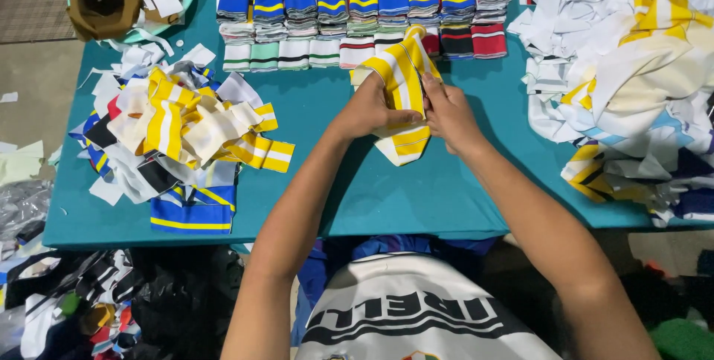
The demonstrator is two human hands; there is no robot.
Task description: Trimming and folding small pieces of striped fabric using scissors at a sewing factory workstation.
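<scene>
Both arms reach forward over the teal table (357,196), the left hand (370,113) and right hand (448,113) pinched shut on a folded yellow-and-white striped band (401,77) at centre. Stacked striped bands (357,3) lie at twelve o'clock, a loose yellow heap (186,126) at nine, and white cloth (625,70) at three.

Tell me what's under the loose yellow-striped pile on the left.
Under the loose pile: a blue piece with yellow stripes, black-and-white scraps, teal table. Anything deeper is covered.

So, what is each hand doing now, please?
Left hand: closed on the yellow-and-white striped knit fabric band.
Right hand: closed on the same band.
</scene>
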